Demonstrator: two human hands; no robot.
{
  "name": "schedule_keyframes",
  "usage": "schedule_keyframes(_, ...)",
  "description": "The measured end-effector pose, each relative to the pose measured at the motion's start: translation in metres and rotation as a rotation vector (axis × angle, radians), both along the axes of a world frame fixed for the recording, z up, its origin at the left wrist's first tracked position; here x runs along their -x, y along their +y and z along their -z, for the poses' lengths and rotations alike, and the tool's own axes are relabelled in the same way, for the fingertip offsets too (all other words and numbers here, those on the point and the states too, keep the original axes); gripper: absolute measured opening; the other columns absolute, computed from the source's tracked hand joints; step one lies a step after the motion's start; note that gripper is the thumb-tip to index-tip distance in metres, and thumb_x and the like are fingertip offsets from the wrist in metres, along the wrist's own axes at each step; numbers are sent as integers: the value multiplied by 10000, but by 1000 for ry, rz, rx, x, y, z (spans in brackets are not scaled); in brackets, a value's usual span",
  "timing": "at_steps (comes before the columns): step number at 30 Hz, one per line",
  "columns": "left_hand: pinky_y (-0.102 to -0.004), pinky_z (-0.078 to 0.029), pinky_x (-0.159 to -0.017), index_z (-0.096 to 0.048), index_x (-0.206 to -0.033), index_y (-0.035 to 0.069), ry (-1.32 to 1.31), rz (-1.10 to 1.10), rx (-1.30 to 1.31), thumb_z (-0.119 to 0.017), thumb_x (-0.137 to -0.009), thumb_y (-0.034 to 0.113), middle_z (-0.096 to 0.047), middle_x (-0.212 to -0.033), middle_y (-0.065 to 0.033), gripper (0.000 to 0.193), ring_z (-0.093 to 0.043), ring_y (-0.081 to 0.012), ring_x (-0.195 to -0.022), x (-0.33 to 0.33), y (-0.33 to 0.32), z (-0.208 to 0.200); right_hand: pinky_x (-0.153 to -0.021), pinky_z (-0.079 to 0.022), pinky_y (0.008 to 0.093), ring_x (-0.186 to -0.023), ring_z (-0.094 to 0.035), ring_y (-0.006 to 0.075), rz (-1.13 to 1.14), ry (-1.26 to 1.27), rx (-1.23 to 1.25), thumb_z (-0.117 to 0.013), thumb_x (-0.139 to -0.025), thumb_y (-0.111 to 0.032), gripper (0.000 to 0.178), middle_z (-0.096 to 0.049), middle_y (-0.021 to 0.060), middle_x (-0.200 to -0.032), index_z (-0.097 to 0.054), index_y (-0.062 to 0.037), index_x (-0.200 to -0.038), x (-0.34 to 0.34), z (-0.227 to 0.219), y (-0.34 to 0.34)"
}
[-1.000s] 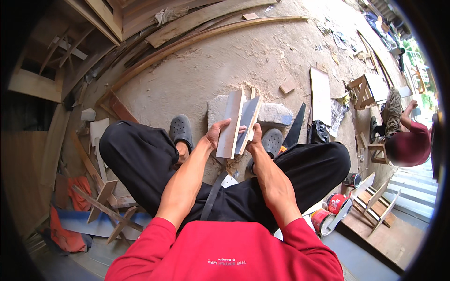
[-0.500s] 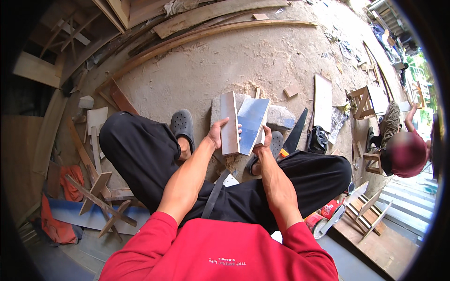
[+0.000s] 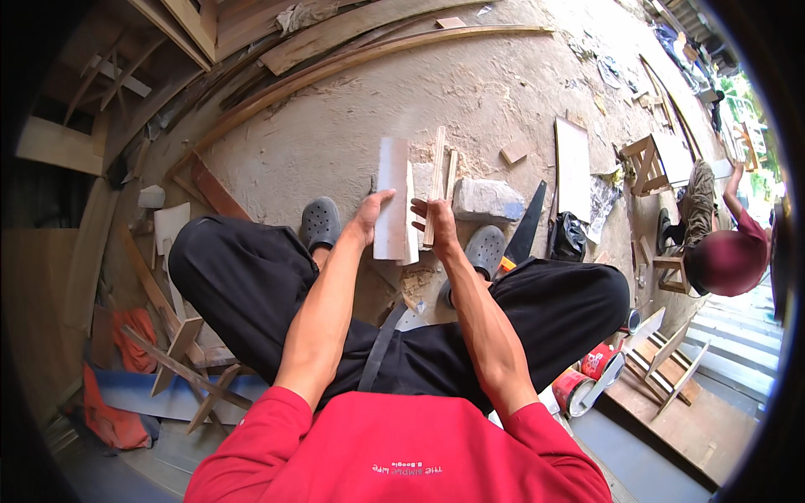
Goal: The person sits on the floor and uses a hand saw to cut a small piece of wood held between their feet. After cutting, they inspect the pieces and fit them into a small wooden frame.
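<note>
A pale, whitish flat board (image 3: pixel 391 180) stands in front of me, with a second pale edge showing along its right side. My left hand (image 3: pixel 369 215) is closed round its left side, thumb on the face. To the right, a narrow plywood piece (image 3: pixel 438 159) is seen nearly edge-on, and my right hand (image 3: pixel 438 223) grips its lower part with the fingers reaching round toward the left. A small gap lies between the two pieces. Behind them are a thin wood strip (image 3: pixel 452 174) and a grey stone block (image 3: pixel 488 200), partly hidden by the boards.
A handsaw (image 3: pixel 527 230) with a dark blade lies right of my shoe (image 3: pixel 485 249). Beyond it are a long board (image 3: pixel 573 168) and a black plastic bag (image 3: pixel 568 243). Red cans (image 3: pixel 573 387) stand lower right. Wooden frames (image 3: pixel 186 360) lie left. Another person (image 3: pixel 729 260) sits far right.
The right-hand piece has turned from showing its blue face to nearly edge-on. The left board has shifted slightly left and turned more upright. Both hands still hold their pieces.
</note>
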State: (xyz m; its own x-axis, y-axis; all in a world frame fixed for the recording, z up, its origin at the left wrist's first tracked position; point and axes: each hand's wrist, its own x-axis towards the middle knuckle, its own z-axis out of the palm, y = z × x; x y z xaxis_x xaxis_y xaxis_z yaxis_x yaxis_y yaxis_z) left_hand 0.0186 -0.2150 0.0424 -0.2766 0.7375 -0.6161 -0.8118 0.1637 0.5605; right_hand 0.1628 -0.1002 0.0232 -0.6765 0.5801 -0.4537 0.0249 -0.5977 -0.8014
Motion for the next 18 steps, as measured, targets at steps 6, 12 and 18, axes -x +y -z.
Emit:
schedule_keyframes(6,-377,-551,-787,-503,-1194,-119,347,-62,303,-594,-880,254,-637,-1061,-203,496,-655,-268,-939,20,-20,20,-909,-469,357,-1029,-617,313,-65,-713,-463,-697,-738,-478,873,-600,271,-1151,-372,104,-1302,-30,40,-6)
schedule_keyframes(12,-372,-515,-803,-505,-1221,-113,406,-94,436,-614,-863,271,-636,-1075,-198,536,-640,-268,-931,-1,-28,63,-971,-441,409,-1120,-583,403,-46,-777,-295,-685,-741,-487,905,-552,346,-1214,-308,80,-1337,-54,57,-33)
schedule_keyframes(18,-345,-491,-839,-581,-1174,-57,631,-53,377,-624,-851,273,-673,-1049,-147,464,-640,-226,-957,-18,-16,90,-939,-446,403,-1091,-589,402,-87,-744,-371,-687,-758,-455,867,-560,350,-1181,-298,87,-1312,-57,52,-39)
